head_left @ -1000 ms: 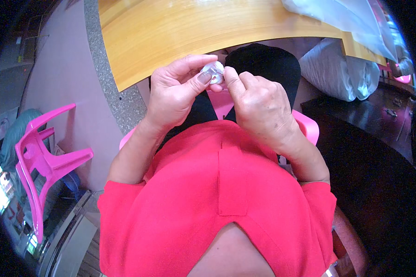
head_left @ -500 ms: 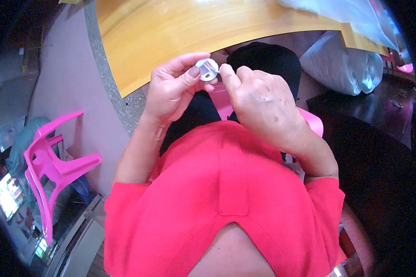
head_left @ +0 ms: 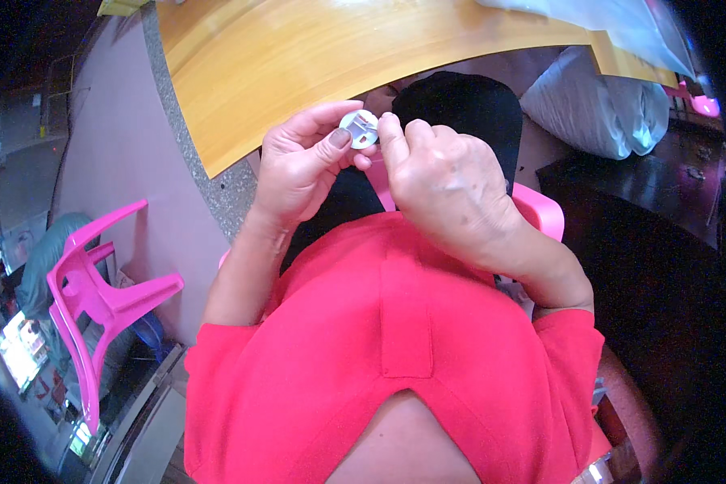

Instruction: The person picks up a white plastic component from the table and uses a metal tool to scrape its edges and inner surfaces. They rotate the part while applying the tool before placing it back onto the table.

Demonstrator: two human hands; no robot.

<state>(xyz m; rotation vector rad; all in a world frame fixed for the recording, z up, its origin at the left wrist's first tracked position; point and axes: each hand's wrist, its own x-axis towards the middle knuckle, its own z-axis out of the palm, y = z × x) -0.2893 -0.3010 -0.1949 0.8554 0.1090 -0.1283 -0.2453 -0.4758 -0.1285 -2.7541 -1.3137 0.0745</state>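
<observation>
A small round white piece (head_left: 358, 129) with cut-out slots, plastic by its look, is pinched between the thumb and fingers of my left hand (head_left: 302, 165). It is held up above my lap, just in front of the table edge. My right hand (head_left: 452, 181) is closed, back of the hand upward, with its thumb and index fingertips at the right rim of the round piece. Whatever those fingertips may grip is hidden or too small to make out.
A yellow wooden table (head_left: 298, 64) spans the front, its near edge just beyond my hands. Translucent plastic bags (head_left: 589, 109) hang or lie under its right side. A pink plastic chair (head_left: 105, 298) stands at the left, near a pale wall (head_left: 113, 137).
The round piece has turned slightly in my left fingers. My right hand has shifted a little left, its fingertips still at the rim. The whole view has tilted slightly.
</observation>
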